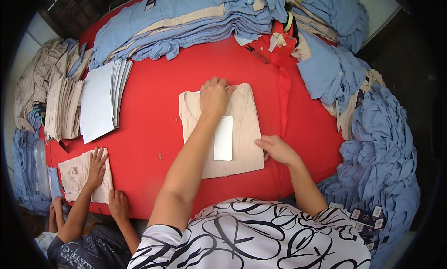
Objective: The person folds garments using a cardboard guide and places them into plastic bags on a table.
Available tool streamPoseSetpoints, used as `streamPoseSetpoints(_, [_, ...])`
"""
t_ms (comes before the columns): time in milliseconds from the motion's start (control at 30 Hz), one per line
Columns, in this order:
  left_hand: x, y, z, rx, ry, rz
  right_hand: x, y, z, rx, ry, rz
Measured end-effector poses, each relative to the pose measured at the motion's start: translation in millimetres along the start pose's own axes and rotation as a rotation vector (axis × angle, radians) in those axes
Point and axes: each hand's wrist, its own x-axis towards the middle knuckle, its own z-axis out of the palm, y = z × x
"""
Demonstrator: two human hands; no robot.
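Observation:
A folded beige shirt (244,129) lies in front of me on the red tabletop, its round neckline at the far end. A blank white hang tag (223,138) rests on the shirt's front. My left hand (215,97) is at the neckline, its fingers bent and closed on the collar; the fingertips are partly hidden. At the shirt's right edge, my right hand (278,150) pinches the fabric, thumb on top and the other fingers partly underneath.
Blue and beige garments (181,31) are stacked along the far edge. White sheets (98,101) stand beside folded beige shirts (63,106) at left. Thread snips (257,54) lie far right of centre. Blue garments (382,143) heap at right. A co-worker's hands (97,169) press another beige shirt (77,176).

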Motion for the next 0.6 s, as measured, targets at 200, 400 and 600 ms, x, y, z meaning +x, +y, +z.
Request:
streamPoseSetpoints(200, [11.8,4.1,-24.6,-0.421,-0.127,-0.3,-15.2,-39.3,14.3,-0.692,0.598,-0.448])
streamPoseSetpoints(400, [11.1,-22.2,-88.1,-0.475,0.004,-0.195,13.1,-57.7,49.7,-0.665,0.562,-0.84])
streamPoseSetpoints(600, [-38.5,81.0,-243.2,-0.566,-0.037,0.521,30.0,-75.2,80.8,-0.96,0.624,-0.649])
